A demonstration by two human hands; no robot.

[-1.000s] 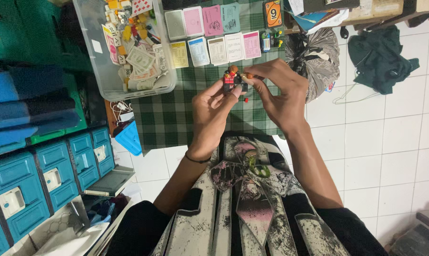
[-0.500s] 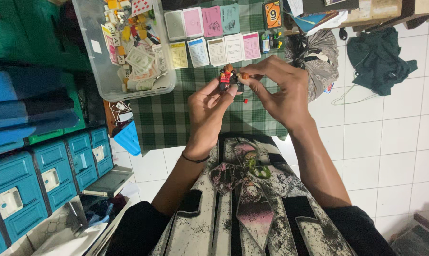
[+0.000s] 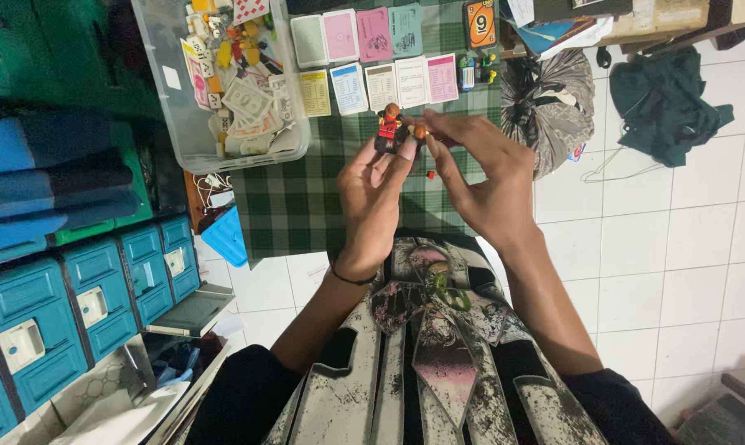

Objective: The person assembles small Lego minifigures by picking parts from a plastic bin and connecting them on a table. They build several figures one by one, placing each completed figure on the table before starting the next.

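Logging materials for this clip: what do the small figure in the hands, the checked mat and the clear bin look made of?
The toy figure, pinched by the left hand, looks like glossy moulded plastic, red and black. The green checked cloth seems woven fabric: matte, soft edges. The clear storage bin looks like translucent plastic; its contents show through the wall.

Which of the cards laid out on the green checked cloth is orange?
The orange card at the right end of the far row. The other cards beside it and in the nearer row are pink, pale green, yellow or white.
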